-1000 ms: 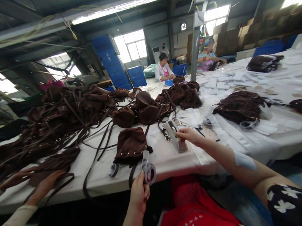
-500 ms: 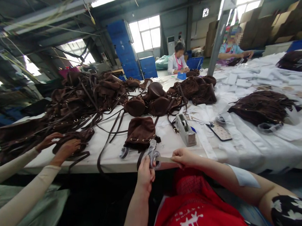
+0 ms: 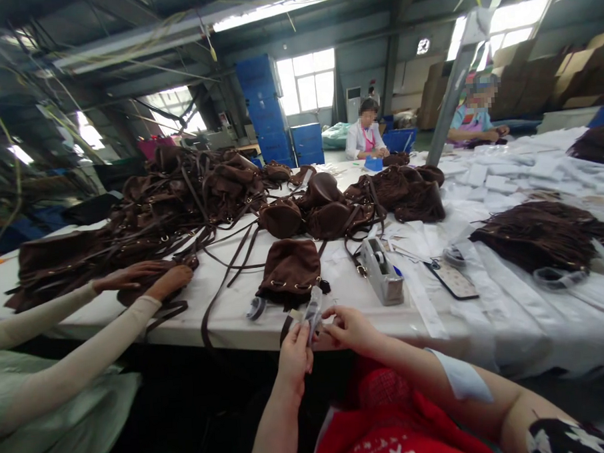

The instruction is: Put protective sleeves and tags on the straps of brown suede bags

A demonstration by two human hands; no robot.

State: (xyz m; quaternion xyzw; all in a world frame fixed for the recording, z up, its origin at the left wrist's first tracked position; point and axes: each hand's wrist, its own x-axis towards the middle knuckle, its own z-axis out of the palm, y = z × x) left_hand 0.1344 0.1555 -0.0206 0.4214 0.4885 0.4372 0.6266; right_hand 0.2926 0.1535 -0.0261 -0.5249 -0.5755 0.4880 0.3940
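My left hand is closed on a small clear wrapped piece at the near edge of the white table. My right hand pinches the same piece from the right side. Just beyond them lies a brown drawstring pouch with straps hanging over the edge. A grey tape dispenser stands to the right of the pouch.
A big heap of brown bags and straps covers the table's left and middle. A co-worker's two hands rest on a bag at left. A phone, brown fringe pieces and white paper lie at right. Two people sit at the far end.
My right hand left the tape dispenser and came back to meet my left hand on the clear piece. The co-worker's hands slid further onto the table.
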